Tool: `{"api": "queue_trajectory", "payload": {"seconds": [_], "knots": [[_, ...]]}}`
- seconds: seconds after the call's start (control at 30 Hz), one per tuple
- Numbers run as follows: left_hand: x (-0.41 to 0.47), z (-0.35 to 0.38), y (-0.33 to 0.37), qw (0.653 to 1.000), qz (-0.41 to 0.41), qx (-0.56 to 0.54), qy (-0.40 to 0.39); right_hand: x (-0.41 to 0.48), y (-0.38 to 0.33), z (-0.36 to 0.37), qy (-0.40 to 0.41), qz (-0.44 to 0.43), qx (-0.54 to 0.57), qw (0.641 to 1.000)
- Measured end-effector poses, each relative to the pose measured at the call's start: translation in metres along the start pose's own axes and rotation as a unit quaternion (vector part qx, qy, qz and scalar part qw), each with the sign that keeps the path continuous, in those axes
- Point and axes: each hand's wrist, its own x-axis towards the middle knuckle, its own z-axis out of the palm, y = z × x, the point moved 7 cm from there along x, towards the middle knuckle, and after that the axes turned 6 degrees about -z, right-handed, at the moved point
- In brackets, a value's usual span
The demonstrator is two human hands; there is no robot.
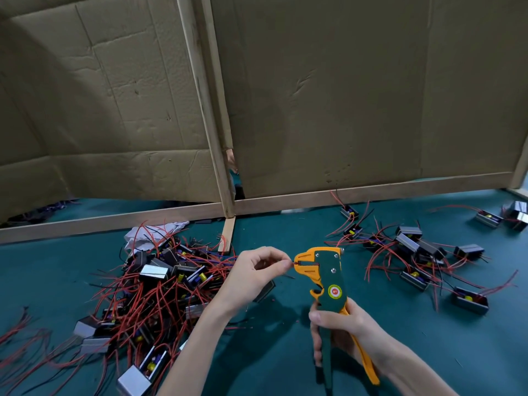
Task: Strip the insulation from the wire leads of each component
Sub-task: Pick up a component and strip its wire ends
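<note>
My right hand grips the handles of a green and orange wire stripper, held upright with its jaws pointing left. My left hand pinches a red wire lead between thumb and forefinger and holds its tip in the stripper's jaws. A component hangs partly hidden under my left hand. A big heap of boxed components with red and black leads lies to the left. A looser group of the same components is spread out on the right.
The work surface is a teal felt table. Cardboard panels on wooden frames wall off the back. A crumpled white cloth lies behind the left heap. Another person's hand shows through the gap between the panels.
</note>
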Motion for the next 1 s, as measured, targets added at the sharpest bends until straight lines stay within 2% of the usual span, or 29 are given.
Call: {"api": "queue_trajectory", "payload": {"seconds": [0.23, 0.27, 0.33, 0.43, 0.53, 0.7, 1.0], "knots": [[0.000, -0.002, -0.004, 1.000, -0.013, 0.001, 0.001, -0.001, 0.008, -0.002, 0.130, -0.007, -0.061, 0.990], [0.000, -0.002, -0.006, 1.000, -0.020, 0.005, 0.005, 0.000, 0.009, -0.002, 0.129, -0.012, -0.059, 0.990], [0.001, -0.001, -0.008, 0.999, -0.032, -0.020, 0.017, 0.001, 0.004, 0.005, 0.073, -0.025, -0.004, 0.997], [0.001, -0.012, -0.006, 0.995, -0.015, -0.058, 0.076, 0.003, -0.007, 0.009, 0.009, -0.051, 0.093, 0.994], [0.002, -0.021, -0.002, 0.991, 0.017, -0.071, 0.113, 0.004, -0.012, 0.000, 0.015, -0.075, 0.090, 0.993], [0.001, -0.022, 0.002, 0.990, 0.019, -0.085, 0.109, 0.004, -0.014, -0.012, 0.055, -0.072, 0.082, 0.993], [-0.003, -0.012, 0.010, 0.995, 0.023, -0.054, 0.082, 0.002, -0.007, -0.002, -0.009, -0.021, 0.041, 0.999]]}}
